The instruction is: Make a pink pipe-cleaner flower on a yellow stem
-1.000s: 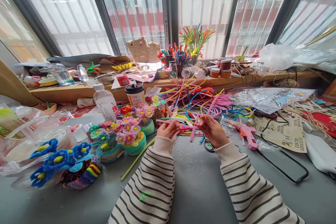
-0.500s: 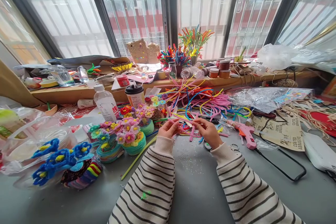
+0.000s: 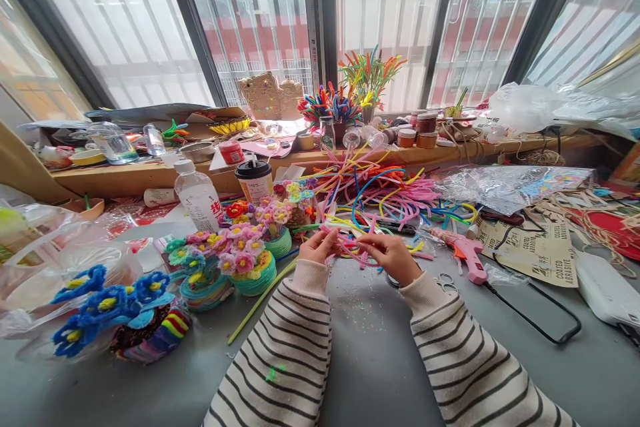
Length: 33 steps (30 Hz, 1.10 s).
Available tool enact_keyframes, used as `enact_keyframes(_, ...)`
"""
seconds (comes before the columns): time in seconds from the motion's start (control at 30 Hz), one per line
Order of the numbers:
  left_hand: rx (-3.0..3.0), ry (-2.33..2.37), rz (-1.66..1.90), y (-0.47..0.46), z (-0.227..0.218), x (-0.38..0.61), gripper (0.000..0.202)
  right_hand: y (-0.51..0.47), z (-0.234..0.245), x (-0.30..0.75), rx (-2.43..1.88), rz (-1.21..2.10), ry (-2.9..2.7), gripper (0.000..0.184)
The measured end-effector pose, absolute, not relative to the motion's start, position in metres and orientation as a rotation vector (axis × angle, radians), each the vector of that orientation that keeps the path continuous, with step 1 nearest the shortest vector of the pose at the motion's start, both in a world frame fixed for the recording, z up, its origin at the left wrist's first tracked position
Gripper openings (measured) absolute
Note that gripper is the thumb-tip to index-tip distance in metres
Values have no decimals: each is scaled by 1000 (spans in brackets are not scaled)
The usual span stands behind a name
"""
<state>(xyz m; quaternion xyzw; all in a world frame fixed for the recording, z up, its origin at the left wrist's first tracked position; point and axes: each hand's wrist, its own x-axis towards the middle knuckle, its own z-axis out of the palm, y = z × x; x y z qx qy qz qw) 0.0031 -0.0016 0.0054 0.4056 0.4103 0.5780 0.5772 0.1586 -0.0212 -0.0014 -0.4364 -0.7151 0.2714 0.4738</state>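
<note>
Pink pipe cleaners point(image 3: 350, 245) stretch between my two hands, low over the grey table. My left hand point(image 3: 320, 245) pinches them at their left end, thumb against the fingers. On the other side, my right hand point(image 3: 391, 255) grips the pink pieces between thumb and index finger. Pink strands cross one another there, and just how they join is too small to tell. Right behind my fingers lies a heap of loose pipe cleaners point(image 3: 400, 197), mostly pink, with some blue, yellow and orange. A dark round object beneath my right hand is mostly covered.
Pots of pipe-cleaner flowers point(image 3: 245, 253) and a blue-flowered one point(image 3: 107, 307) stand to the left, near a bottle point(image 3: 199, 197) and a lidded cup point(image 3: 255, 181). At the right lie a pink glue gun point(image 3: 470, 257) with its black cord, scissors point(image 3: 447, 282) and sandpaper point(image 3: 543, 250).
My right hand has shifted slightly left, and its fingers sit differently on the pink pipe cleaners. The left hand keeps its pinch. The whole view has moved a little.
</note>
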Motion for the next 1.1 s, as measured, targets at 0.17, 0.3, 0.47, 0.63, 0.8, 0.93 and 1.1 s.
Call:
enact_keyframes(0.17,952,966,1352,0,4,3,14,-23,-1,158,-1083,665,-1876,23)
enact_keyframes(0.3,947,997,1368,2,1,1,15,-26,-2,155,-1109,561,-2097,28)
enact_keyframes(0.47,899,987,1399,3,0,-2,16,-25,-5,151,-1287,351,-2254,26)
enact_keyframes(0.63,915,1021,1432,3,-2,-1,18,-21,-2,157,-1352,425,-2304,28)
enact_keyframes(0.8,833,978,1503,7,-2,-3,24,-24,5,186,-1283,502,-1856,32)
enact_keyframes(0.93,691,963,1608,9,0,-6,31,-31,1,211,-1640,334,-1662,30)
enact_keyframes(1.1,737,997,1666,11,-1,-10,33,-33,-14,213,-2026,345,-1877,33)
